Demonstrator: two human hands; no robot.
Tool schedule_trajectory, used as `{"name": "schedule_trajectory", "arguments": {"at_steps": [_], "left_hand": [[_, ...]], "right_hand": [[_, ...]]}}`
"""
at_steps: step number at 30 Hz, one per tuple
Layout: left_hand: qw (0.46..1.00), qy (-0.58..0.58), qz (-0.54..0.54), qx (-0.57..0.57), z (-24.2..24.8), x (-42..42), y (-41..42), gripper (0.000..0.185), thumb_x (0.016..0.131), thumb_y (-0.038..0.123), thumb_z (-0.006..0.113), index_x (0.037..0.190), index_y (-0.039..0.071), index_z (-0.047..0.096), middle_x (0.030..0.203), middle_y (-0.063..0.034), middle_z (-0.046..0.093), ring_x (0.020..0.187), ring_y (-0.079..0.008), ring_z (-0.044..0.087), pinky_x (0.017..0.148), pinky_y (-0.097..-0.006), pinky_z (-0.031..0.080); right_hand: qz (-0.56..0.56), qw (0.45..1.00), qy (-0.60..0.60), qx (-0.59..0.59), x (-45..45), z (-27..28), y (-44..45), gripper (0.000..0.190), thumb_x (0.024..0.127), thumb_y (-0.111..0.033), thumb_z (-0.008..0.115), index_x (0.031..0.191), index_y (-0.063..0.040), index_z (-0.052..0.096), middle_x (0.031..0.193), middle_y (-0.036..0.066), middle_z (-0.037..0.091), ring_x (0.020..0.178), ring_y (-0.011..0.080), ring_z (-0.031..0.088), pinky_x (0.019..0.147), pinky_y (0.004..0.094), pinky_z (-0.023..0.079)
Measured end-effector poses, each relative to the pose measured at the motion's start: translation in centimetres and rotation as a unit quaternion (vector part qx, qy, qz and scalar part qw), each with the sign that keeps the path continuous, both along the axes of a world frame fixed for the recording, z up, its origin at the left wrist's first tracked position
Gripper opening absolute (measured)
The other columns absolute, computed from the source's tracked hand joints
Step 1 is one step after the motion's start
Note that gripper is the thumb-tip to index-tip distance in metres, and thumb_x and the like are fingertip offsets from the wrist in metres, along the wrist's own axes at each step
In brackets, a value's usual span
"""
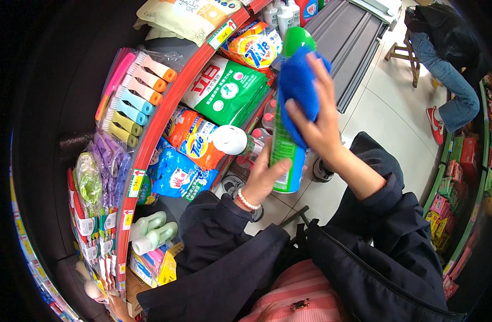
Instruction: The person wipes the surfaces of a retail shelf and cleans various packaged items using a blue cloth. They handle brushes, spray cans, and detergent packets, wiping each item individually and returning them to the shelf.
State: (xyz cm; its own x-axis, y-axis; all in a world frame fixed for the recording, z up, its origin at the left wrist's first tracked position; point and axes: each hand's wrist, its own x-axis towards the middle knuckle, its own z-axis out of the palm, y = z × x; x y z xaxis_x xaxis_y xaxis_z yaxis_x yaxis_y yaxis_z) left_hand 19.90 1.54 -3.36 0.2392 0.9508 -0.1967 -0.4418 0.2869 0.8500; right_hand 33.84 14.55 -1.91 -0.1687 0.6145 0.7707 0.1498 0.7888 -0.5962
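Note:
My left hand [262, 177], with a beaded bracelet at its wrist, is closed round the lower part of a tall green and blue can [284, 161]. My right hand [318, 112] presses a blue cloth [300, 88] against the upper side of the can, fingers spread over the cloth. The can's rounded green top [298, 40] points away from me. Just left of the can, a white-capped bottle [230, 140] stands in front of Tide detergent bags [197, 139]. The cloth hides much of the can's surface.
A red-edged shelf [165, 108] curves along the left, bearing brushes [137, 92] and detergent bags [230, 90]. Another person's hand [119, 308] touches the lower-left shelf. A seated person [443, 68] is at the upper right, near stocked shelves [451, 181].

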Motion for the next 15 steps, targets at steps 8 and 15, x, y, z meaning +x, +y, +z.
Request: {"name": "schedule_trajectory", "arguments": {"at_steps": [8, 15], "left_hand": [[0.992, -0.042, 0.095, 0.064, -3.9, -2.9, -0.3, 0.06, 0.103, 0.05, 0.041, 0.146, 0.009, 0.036, 0.139, -0.0073, 0.049, 0.122, -0.0209, 0.056, 0.101, -0.0364, 0.05], [0.993, -0.045, 0.09, -0.066, -3.4, -1.9, -0.8, 0.072, 0.097, 0.061, 0.043, 0.147, 0.01, 0.034, 0.139, -0.0117, 0.051, 0.121, -0.0268, 0.058, 0.096, -0.0387, 0.053]], "right_hand": [[0.216, 0.971, -0.071, 0.076, -0.9, 0.3, -6.1, 0.039, 0.082, -0.032, 0.074, 0.117, -0.014, 0.068, 0.14, 0.013, 0.055, 0.131, 0.0342, 0.05, 0.109, 0.0498, 0.035], [0.168, 0.979, -0.068, 0.097, -0.3, 1.4, -2.5, 0.04, 0.078, -0.023, 0.075, 0.115, -0.012, 0.067, 0.139, 0.016, 0.054, 0.13, 0.0394, 0.05, 0.107, 0.0481, 0.038]]}}
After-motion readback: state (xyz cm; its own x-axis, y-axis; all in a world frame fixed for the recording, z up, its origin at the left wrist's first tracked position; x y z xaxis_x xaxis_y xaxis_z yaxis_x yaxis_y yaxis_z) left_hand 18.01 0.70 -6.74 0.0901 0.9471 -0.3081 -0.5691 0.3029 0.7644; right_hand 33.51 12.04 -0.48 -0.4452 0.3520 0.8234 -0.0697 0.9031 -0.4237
